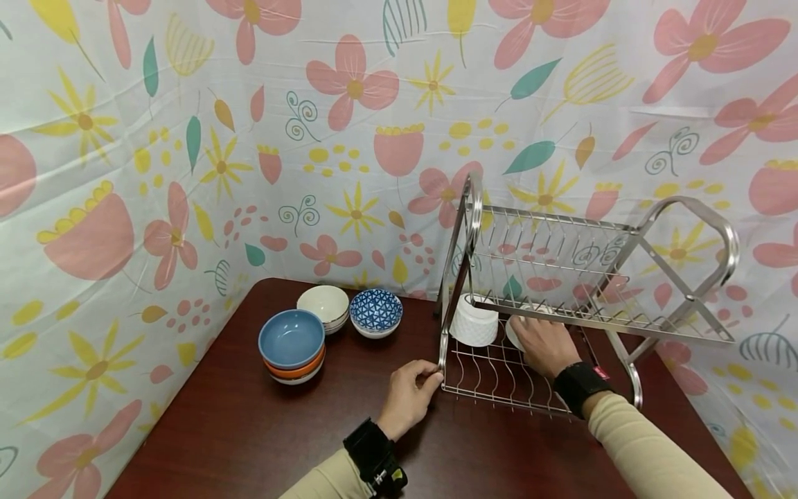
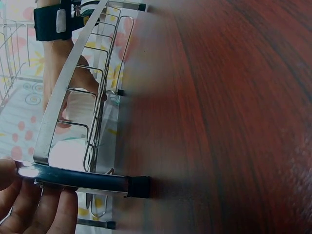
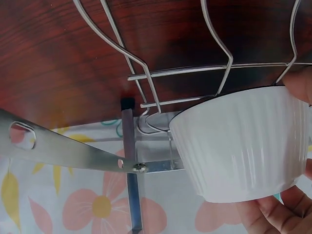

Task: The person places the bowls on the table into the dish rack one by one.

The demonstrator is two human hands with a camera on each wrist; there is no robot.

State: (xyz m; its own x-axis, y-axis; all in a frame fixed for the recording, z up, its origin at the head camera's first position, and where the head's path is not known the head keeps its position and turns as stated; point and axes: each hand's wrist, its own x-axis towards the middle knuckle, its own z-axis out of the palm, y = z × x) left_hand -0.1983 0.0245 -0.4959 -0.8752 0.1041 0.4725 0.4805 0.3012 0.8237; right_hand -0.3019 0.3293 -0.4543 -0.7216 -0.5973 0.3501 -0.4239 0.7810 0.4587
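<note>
In the head view, the right hand (image 1: 544, 344) clamps a white bowl (image 1: 514, 336) in the steel rack (image 1: 598, 321) right of centre, the left hand (image 1: 408, 396) pinches its upright (image 1: 443, 350), and floral cloth (image 1: 249, 132) backs the reddish wood-grained table (image 1: 212, 416). At lower left in the left wrist view, fingers (image 2: 46, 209) curl round glossy metal; the right wrist view's right side shows the gripped bowl, ribbed and tapering.

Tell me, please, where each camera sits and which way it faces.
Head: on the head, facing forward and down at bowls and rack; left hand and right hand show.
Left wrist: on that wrist, facing along the rack; both hands show.
Right wrist: on that wrist, facing a white bowl; right fingers show.
Head and left wrist share both hands.
</note>
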